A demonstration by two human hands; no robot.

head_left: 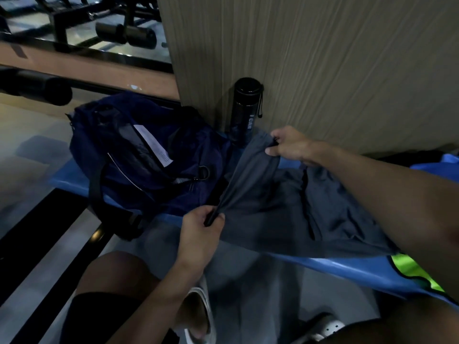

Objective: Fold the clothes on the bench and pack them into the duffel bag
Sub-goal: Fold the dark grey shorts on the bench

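hands pinch grey shorts (285, 207): left hand (202, 225) at 7 o'clock, right hand (288, 144) at 1; keep the waistband taut, fold squarely on the tabletop (335, 266).

Black bottle (244, 109) w/ white lettering & side loop stands upright, far centre, against wood-grain panel (323, 58). Black padded gym rollers (125, 34) far left. Another black roller (37, 86) at left edge. Grey floor (24, 170) near left.
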